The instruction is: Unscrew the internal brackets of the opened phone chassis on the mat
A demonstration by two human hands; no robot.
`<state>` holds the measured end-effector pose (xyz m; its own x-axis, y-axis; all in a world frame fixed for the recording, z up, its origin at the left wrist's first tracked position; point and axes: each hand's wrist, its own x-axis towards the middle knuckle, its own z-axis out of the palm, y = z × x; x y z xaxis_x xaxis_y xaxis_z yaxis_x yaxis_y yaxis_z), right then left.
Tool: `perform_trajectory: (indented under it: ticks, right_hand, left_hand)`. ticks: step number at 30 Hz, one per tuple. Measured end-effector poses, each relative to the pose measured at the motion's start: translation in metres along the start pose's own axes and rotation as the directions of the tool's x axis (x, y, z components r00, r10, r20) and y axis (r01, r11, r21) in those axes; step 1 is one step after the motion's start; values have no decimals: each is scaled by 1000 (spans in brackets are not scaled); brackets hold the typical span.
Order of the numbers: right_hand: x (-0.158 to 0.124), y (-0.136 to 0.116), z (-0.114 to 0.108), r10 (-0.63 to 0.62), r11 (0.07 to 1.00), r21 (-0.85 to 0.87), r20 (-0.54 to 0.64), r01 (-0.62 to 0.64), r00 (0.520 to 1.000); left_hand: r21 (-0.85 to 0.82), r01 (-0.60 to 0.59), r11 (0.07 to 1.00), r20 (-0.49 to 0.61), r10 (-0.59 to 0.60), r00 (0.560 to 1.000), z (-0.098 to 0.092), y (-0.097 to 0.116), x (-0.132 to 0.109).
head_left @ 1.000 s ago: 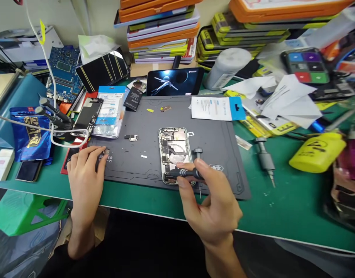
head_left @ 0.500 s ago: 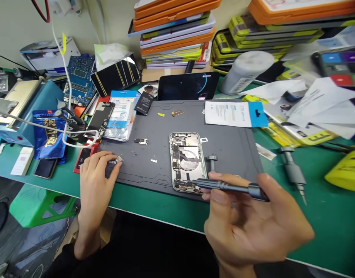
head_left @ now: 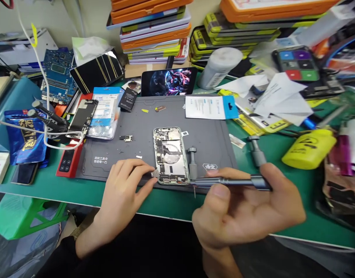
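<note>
An opened phone body [head_left: 169,155] lies face down in the middle of a dark grey work mat [head_left: 212,135], its boards and flex cables showing. My left hand [head_left: 125,193] pinches a small metal part [head_left: 154,174] against the phone's lower left corner. Close to the camera, my right hand [head_left: 247,210] is closed round a dark screwdriver [head_left: 232,182] held level, tip pointing left just past the phone's lower right corner. A second short driver [head_left: 192,164] lies on the mat beside the phone.
Loose small parts [head_left: 126,138] and a blue-tabbed card [head_left: 210,107] lie on the mat. A lit phone [head_left: 169,82] leans behind it. At the left are a red device [head_left: 67,159], a detached screen [head_left: 83,116] and cables; at the right a yellow bottle [head_left: 309,148], another driver [head_left: 254,150] and papers. Stacked trays [head_left: 154,31] line the back.
My left hand moved right from the mat's left edge to the phone's lower left corner, carrying the small part. My right hand stayed near the camera holding the screwdriver level.
</note>
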<state>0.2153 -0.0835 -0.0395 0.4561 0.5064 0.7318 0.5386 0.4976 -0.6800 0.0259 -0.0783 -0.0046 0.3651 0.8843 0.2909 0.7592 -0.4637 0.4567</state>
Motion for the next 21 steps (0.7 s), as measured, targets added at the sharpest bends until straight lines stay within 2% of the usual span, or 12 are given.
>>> perform_trajectory:
  ticks: [5,9,14,17,21]
  right_hand:
    - [1,-1,2,109,987,118,23,-110,994]
    - [-3,-1,0,130,981,142,49,-136,990]
    - [-9,4,-6,156,979,110,143,-172,977]
    - [-12,7,-10,116,993,-3,219,-118,969]
    - [-8,3,-10,1,981,-186,317,61,949]
  left_hand:
    - [39,-16,999,17,16,1000,15,1,14]
    - [29,-5,1000,27,4,1000,15,1,18]
    - [36,-8,999,33,7,999,15,1,18]
    - [42,-64,997,6,64,998,17,-2,16]
    - [83,-113,990,-23,115,993,17,-5,10]
